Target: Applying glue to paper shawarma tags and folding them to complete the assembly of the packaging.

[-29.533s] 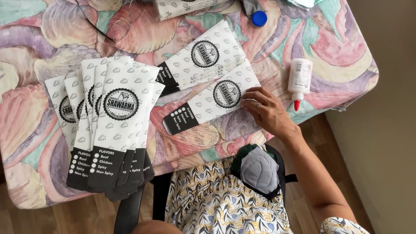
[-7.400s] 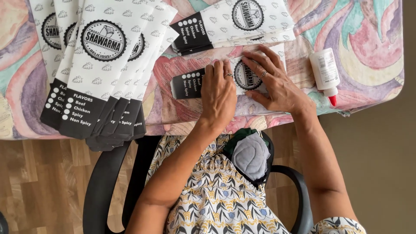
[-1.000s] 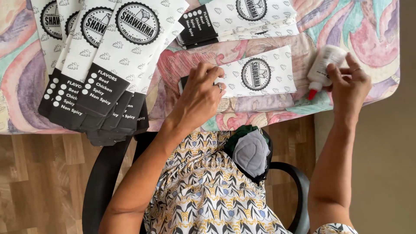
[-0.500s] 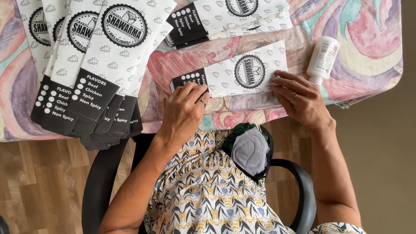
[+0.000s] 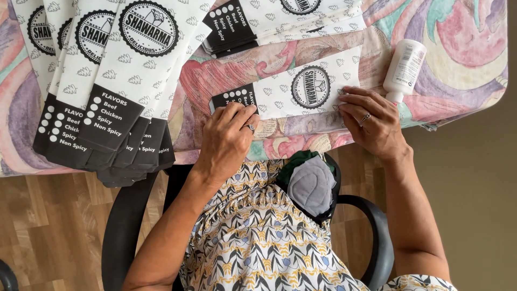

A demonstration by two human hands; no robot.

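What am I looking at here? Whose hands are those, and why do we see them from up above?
The camera sits on a person's head and looks down, so you see that person's own two hands and lap. The person sits in a black chair at a table with a swirly cloth. Both hands press flat on one white paper sleeve with a black end. The left hand is on the black end, and the right hand is on the other end. Nothing is lifted up; the sleeve lies on the cloth. A white bottle lies just beyond the right hand. On the left is a fanned stack of sleeves, and more lie at the top.
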